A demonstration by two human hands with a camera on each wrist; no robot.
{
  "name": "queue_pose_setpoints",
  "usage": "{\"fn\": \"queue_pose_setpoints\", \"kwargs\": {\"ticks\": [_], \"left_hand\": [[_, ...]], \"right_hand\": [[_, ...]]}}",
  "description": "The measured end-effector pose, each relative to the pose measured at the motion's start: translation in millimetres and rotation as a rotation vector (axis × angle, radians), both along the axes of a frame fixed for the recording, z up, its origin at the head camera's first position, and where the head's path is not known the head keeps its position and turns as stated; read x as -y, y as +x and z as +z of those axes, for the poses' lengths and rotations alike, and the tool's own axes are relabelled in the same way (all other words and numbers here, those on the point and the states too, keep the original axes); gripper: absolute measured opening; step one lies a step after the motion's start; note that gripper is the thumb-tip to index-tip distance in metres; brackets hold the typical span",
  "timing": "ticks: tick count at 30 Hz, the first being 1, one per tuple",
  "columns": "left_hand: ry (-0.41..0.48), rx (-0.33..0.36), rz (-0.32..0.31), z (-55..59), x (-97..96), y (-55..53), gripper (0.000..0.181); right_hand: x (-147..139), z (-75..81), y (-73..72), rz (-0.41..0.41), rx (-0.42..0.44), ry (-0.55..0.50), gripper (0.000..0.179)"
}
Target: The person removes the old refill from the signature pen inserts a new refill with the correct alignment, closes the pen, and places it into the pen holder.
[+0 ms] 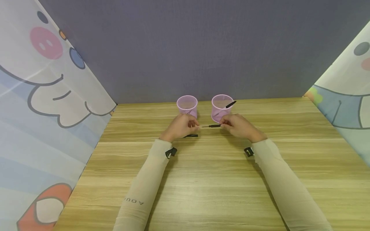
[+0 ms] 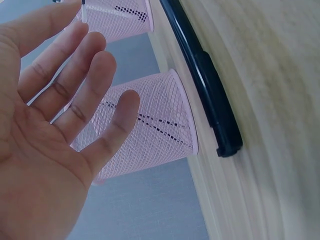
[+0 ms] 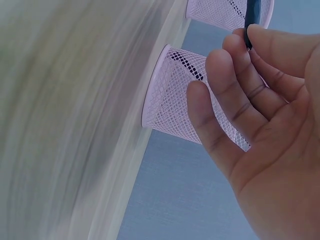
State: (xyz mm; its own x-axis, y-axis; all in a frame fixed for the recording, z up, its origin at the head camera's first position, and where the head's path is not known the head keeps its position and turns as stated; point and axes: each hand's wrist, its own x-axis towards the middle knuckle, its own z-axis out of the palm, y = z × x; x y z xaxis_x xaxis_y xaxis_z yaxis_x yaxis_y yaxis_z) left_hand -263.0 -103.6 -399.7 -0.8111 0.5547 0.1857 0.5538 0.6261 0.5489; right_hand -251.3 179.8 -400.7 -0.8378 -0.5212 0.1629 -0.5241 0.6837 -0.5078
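A slim tool with a black handle (image 1: 214, 126) and a thin shaft lies level between the two hands. My right hand (image 1: 238, 126) pinches its handle end between thumb and index finger, the other fingers loosely bent. With thumb and index fingertips, my left hand (image 1: 182, 125) pinches the small white tip (image 2: 84, 14) at the shaft's far end. Below the left hand, a black pen-like stick (image 2: 207, 85) lies on the table, partly covered by that hand in the head view. Both hands are just in front of two pink mesh cups.
The left cup (image 1: 187, 97) holds thin dark sticks. In the right cup (image 1: 222, 95) leans another black-handled slim tool (image 1: 231, 104), its handle over the rim. Behind the wooden table (image 1: 202, 186) rises a grey panel (image 1: 202, 48); cartoon-printed sheets (image 1: 43, 106) flank both sides.
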Motion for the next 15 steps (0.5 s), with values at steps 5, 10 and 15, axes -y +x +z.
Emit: {"fn": "queue_pose_setpoints", "kwargs": {"ticks": [5, 10, 15], "left_hand": [[-0.007, -0.003, -0.005, -2.1, -3.2, -0.6, 0.013], [-0.009, -0.014, -0.005, -3.9, -4.4, -0.8, 0.011], [-0.042, -0.036, -0.001, -4.2, -6.8, -0.2, 0.011]], "right_hand": [[1.7, 0.6, 1.2, 0.011, -0.014, 0.0, 0.004], [2.4, -1.4, 0.4, 0.023, -0.032, -0.004, 0.004], [3.3, -3.7, -1.2, 0.033, -0.045, 0.0, 0.004]]}}
